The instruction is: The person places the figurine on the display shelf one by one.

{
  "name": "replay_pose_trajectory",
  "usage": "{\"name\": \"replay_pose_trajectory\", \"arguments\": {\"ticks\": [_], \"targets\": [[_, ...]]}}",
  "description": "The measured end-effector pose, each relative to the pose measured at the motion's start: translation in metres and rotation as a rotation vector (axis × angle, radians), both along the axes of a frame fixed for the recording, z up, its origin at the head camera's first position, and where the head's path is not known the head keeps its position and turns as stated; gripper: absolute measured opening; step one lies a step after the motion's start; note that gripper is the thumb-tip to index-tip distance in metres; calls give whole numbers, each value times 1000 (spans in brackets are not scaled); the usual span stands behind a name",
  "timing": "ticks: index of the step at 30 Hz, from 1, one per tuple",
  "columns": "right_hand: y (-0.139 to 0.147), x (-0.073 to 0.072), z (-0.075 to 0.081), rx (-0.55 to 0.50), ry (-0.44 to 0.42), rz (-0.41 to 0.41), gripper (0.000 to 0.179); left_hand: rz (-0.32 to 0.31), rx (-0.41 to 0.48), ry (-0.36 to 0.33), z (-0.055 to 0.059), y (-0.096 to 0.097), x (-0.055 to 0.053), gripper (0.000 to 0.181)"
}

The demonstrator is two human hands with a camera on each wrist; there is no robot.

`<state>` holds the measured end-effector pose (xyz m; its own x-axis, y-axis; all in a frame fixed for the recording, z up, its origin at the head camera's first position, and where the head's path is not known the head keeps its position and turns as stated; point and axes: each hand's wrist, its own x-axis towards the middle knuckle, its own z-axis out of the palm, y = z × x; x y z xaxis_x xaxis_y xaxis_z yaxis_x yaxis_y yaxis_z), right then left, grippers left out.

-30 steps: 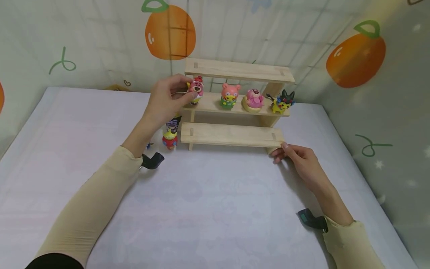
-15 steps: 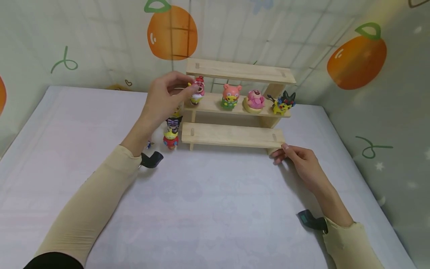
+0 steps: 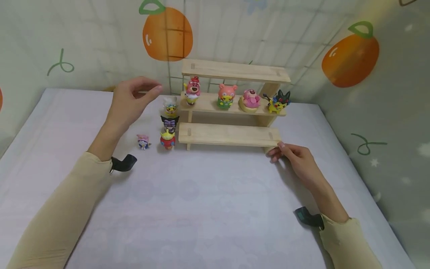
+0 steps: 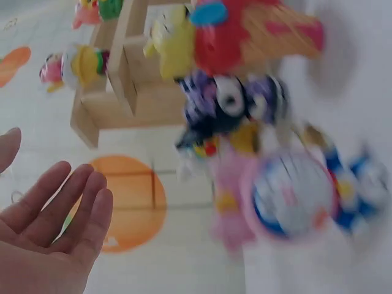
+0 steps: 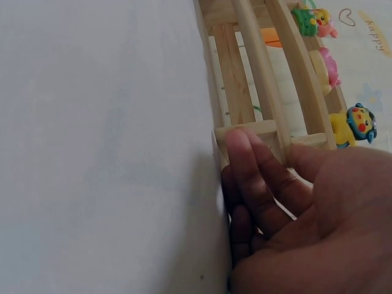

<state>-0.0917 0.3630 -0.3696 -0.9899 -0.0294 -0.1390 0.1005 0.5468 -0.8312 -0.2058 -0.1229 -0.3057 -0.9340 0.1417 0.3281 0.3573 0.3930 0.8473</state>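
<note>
My left hand (image 3: 129, 101) hovers left of the wooden tiered display shelf (image 3: 228, 135), fingers loosely bent and holding nothing. On the middle tier's left end stands a pink bear figurine with a red top (image 3: 193, 91). Along that tier follow a pink-hooded figurine in green (image 3: 227, 97), a pink bear on a tan base (image 3: 250, 101) and a yellow figurine with dark ears (image 3: 278, 102). My right hand (image 3: 295, 160) pinches the front right corner of the lowest tier, thumb at the board and fingers by its leg (image 5: 263, 130).
Left of the shelf stand a white-capped figurine (image 3: 170, 107), a dark-eared purple one (image 3: 169, 124) and a red one with a yellow-green head (image 3: 167, 139). A small pink-and-blue figurine (image 3: 143, 142) is farther left on the white-covered table (image 3: 201, 209). A printed curtain (image 3: 111, 45) hangs behind.
My left hand has let go of the pink bear figurine with the red top and drawn back left, uncovering the figurines beside the shelf. My right hand stays at the shelf corner.
</note>
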Motion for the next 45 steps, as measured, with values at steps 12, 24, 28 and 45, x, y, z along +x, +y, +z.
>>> {"name": "replay_pose_trajectory", "arguments": {"ticks": [12, 24, 28, 45], "targets": [[1, -2, 4, 24, -4, 36, 60, 64, -109, -53, -20, -59, 16, 35], [1, 3, -3, -4, -14, 23, 59, 13, -192, -135, -49, -77, 37, 34], [3, 0, -3, -3, 10, 32, 57, -34, -160, -160, -57, -76, 42, 33], [1, 0, -1, 6, 0, 14, 57, -228, -270, -52, -74, -65, 43, 26]]}}
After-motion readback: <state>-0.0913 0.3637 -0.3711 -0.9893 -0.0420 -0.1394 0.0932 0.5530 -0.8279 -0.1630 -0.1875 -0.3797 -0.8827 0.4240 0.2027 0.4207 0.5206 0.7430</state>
